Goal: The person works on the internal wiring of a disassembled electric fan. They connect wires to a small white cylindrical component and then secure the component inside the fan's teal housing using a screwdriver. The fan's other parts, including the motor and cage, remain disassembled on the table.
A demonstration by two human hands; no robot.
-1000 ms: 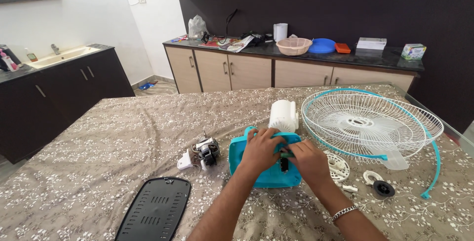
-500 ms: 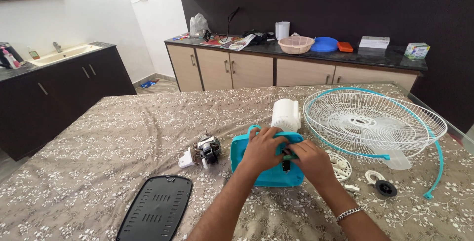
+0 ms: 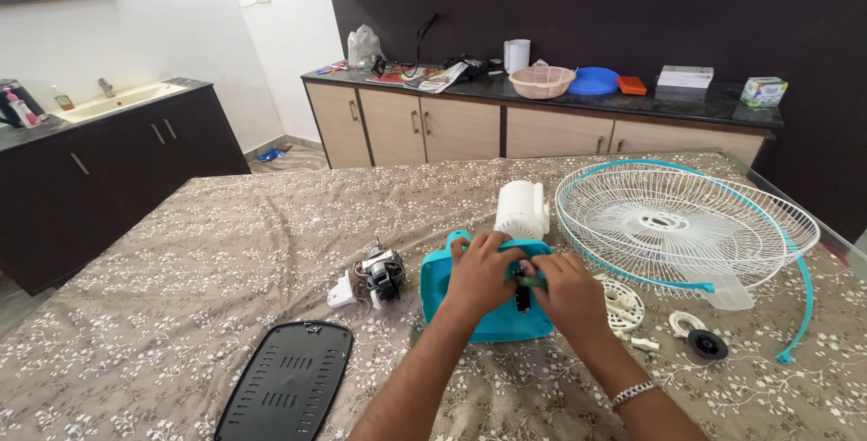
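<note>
- Lower centre of frame: turquoise plastic housing [image 3: 452, 287], smooth, boxy, flat on the floral tablecloth [image 3: 226, 242].
- Left hand [image 3: 483, 269] clasping the housing top; right hand [image 3: 564, 292] pinching a small dark part at its middle, touching the left.
- Just left: metal motor [image 3: 381, 274]. Right: white wire grille [image 3: 677, 224], round, teal-rimmed.

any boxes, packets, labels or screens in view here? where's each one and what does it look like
Small carton: right end of the dark back counter, boxy, green and white with printed sides.
Flat box: on the same counter, left of the carton, low, rectangular, white.
Plastic bag: left end of that counter, crumpled, clear-grey.
Papers: beside the bag, spread flat, colour-printed.
No screens show.
</note>
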